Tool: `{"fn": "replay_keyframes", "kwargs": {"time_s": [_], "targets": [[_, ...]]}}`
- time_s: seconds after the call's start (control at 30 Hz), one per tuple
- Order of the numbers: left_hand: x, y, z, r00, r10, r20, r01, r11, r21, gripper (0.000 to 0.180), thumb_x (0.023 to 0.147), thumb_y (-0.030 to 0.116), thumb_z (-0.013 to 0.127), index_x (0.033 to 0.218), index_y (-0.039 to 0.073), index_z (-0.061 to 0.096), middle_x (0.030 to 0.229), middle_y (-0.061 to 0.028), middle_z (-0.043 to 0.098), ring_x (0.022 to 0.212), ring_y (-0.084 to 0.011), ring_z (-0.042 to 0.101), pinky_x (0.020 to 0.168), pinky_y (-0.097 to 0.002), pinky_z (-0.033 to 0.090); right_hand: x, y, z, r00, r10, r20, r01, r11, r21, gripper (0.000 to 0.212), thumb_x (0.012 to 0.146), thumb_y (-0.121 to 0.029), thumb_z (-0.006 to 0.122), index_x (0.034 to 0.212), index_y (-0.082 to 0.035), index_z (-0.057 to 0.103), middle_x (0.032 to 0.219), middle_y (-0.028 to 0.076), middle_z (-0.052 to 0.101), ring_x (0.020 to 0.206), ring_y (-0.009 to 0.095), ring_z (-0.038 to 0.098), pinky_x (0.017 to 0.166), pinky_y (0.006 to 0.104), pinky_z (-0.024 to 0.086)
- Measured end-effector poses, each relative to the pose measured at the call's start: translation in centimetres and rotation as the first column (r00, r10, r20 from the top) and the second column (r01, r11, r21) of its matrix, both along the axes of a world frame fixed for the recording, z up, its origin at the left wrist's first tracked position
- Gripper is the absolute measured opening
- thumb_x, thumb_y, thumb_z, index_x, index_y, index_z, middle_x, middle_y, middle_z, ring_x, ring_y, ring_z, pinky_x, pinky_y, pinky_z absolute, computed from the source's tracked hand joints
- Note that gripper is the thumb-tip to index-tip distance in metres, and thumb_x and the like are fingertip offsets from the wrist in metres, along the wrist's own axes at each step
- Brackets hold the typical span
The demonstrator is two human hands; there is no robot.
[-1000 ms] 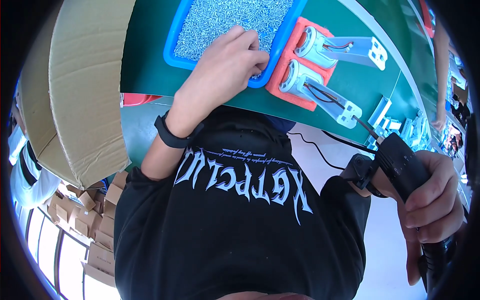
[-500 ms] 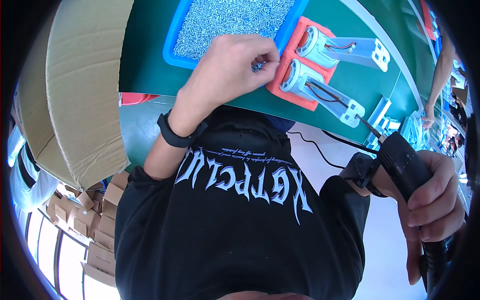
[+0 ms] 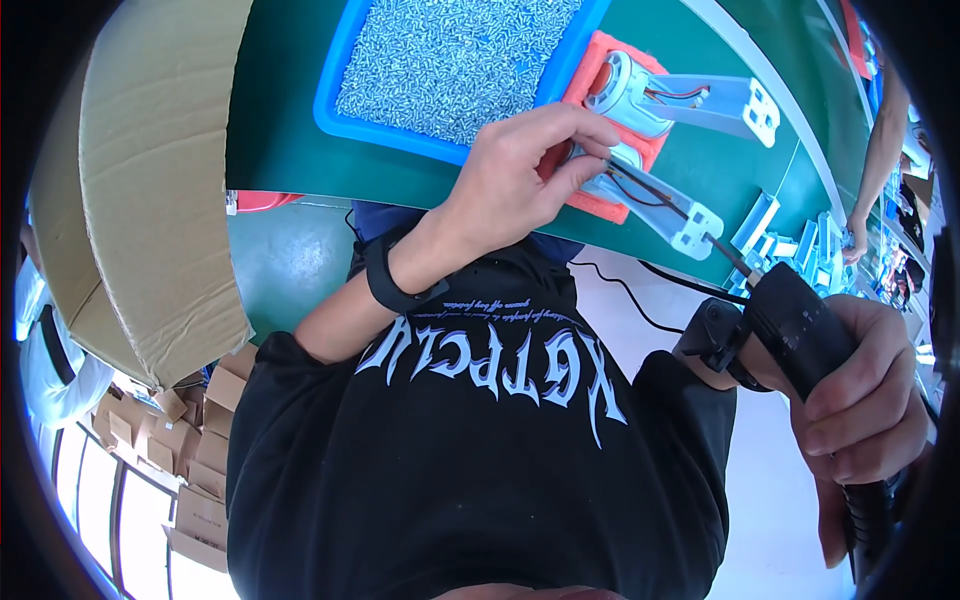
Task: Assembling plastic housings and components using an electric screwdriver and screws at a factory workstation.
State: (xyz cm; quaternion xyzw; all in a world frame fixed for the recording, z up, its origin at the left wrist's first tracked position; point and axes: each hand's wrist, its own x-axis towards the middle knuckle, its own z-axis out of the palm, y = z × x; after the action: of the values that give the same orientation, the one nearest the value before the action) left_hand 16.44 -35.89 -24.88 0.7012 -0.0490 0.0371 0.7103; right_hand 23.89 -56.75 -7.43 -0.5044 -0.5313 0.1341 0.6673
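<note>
Nearer white bracket point(image 3: 663, 213) appears to be at a screw-fitting step; the next move likely calls for steady fingers and a straight line for the black screwdriver point(image 3: 800, 325). Its round base sits in the red foam block point(image 3: 600, 207), partly hidden by the left hand point(image 3: 515, 175), whose thumb and forefinger nearly meet, though whether they pinch anything I cannot tell. Its outer end points toward the right hand point(image 3: 870, 400), which wraps round the screwdriver, the bit point(image 3: 733, 258) close to that end.

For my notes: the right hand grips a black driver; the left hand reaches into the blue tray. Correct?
No: in the head view, the left hand is over the nearer white part, outside the blue tray. The right hand grips a black driver.
</note>
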Motion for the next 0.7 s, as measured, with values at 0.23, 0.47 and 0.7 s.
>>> {"fn": "replay_keyframes", "kwargs": {"time_s": [0.23,0.47,0.7], "targets": [[-0.2,0.0,-0.4,0.998,0.013,0.056,-0.016,0.999,0.044,0.016,0.077,-0.004,0.067,0.092,0.002,0.065,0.090,-0.0084,0.068,0.080,-0.0183,0.066,0.071,-0.0271,0.051,-0.6,0.6,-0.8,0.981,-0.181,-0.073,0.187,0.979,0.084,0.035,0.075,-0.035,0.079,0.081,-0.008,0.057,0.075,0.005,0.065,0.064,0.014,0.066,0.063,0.0219,0.056],[-0.1,-0.5,-0.8,0.985,0.063,0.160,-0.062,0.998,-0.014,0.014,0.077,-0.006,0.066,0.089,0.002,0.066,0.085,-0.0086,0.066,0.074,-0.0201,0.064,0.064,-0.0284,0.051,-0.9,-1.6,-0.5,0.951,-0.251,-0.180,0.300,0.890,0.343,0.048,0.060,-0.054,0.082,0.063,-0.015,0.055,0.066,-0.005,0.063,0.052,0.008,0.062,0.053,0.0175,0.052],[-0.4,0.0,-0.7,0.969,0.053,0.240,-0.042,0.998,-0.051,0.014,0.078,-0.005,0.066,0.088,0.003,0.071,0.083,-0.0079,0.068,0.077,-0.0192,0.063,0.067,-0.0282,0.050,-1.4,-1.7,0.1,0.924,-0.273,-0.267,0.371,0.809,0.457,0.040,0.065,-0.042,0.084,0.063,-0.013,0.057,0.065,-0.003,0.064,0.053,0.011,0.064,0.053,0.0201,0.055]]}}
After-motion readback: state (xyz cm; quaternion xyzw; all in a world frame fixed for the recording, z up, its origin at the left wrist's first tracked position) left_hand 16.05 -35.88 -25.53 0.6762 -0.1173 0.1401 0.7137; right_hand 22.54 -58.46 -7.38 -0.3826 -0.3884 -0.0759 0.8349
